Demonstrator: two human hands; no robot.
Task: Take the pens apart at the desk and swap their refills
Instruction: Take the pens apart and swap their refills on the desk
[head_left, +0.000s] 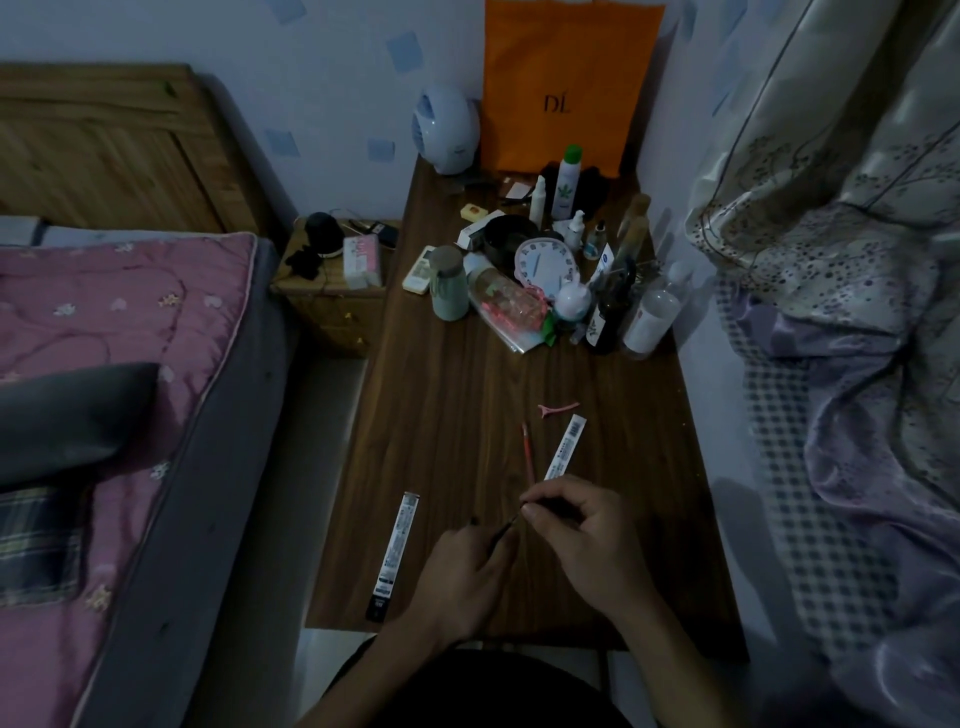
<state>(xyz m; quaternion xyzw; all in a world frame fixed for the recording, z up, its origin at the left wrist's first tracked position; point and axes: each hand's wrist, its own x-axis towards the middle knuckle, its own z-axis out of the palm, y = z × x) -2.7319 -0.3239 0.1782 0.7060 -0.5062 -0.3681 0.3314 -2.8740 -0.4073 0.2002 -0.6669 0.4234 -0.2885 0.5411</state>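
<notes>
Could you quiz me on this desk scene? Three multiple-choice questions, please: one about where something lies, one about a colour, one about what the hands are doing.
1. Where does the red refill lie on the desk?
A. Just beyond the hands
B. Among the bottles at the back
C. On the bed

2. What colour is the bag standing at the desk's far end?
A. Green
B. Orange
C. Black

3. How is the thin dark pen part held?
A. Lying loose on the desk
C. In the left hand alone
B. Between both hands

Answers: 1 A, it lies beside a white packet, just past the right hand. 2 B, the bag is plainly orange. 3 B, the left hand and right hand each pinch an end.
</notes>
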